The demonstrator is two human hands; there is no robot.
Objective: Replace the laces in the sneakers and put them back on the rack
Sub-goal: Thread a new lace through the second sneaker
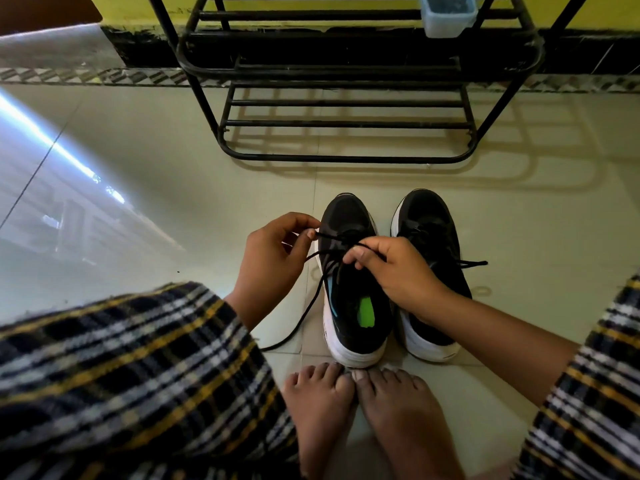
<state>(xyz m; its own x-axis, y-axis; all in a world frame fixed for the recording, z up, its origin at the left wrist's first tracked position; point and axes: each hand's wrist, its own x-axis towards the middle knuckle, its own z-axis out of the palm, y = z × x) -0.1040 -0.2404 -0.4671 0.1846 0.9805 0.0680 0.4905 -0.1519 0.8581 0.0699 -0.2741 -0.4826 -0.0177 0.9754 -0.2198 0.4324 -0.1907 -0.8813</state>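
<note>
Two black sneakers with white soles stand side by side on the floor, toes pointing away from me. The left sneaker [349,216] has a green insole patch and a black lace [311,303] partly threaded; one end trails down onto the tiles at the left. My left hand [273,261] pinches the lace at its tip beside the shoe's left edge. My right hand [391,268] pinches the lace over the shoe's eyelets. The right sneaker [429,220] is laced, and a lace end sticks out to its right.
A black metal shoe rack [346,157] stands just beyond the sneakers, its lower shelves bare. A pale plastic tub [446,15] sits on an upper shelf at the right. My bare feet [363,400] touch the sneakers' heels. Tiled floor spreads to the left.
</note>
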